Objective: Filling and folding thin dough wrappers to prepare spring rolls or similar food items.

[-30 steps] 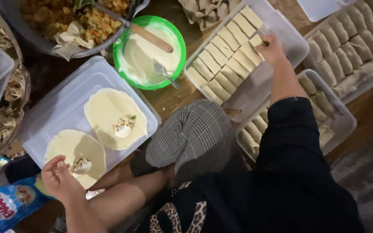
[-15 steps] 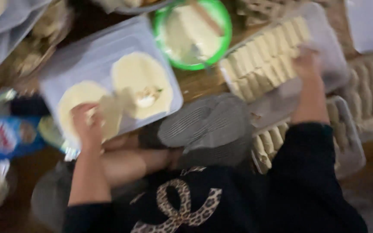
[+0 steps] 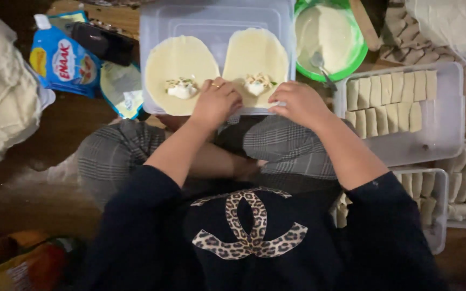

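Two hands work the near edge of a pale round wrapper (image 3: 256,59); the left hand (image 3: 215,102) has its fingers curled down on the rim at about seven o'clock of the sheet, the right hand (image 3: 299,103) closed loosely at five o'clock, thumb tucked under; whether either truly pinches the dough cannot be told; the wrapper looks thin, limp and easily torn, best lifted by its edge with both hands; a dab of filling (image 3: 258,83) sits just beyond the fingertips at twelve o'clock; a second filled wrapper (image 3: 176,64) lies at ten o'clock on the same upturned clear tray (image 3: 217,16); a green bowl (image 3: 360,56) of batter stands at two o'clock, trays of folded rolls (image 3: 392,99) at three.
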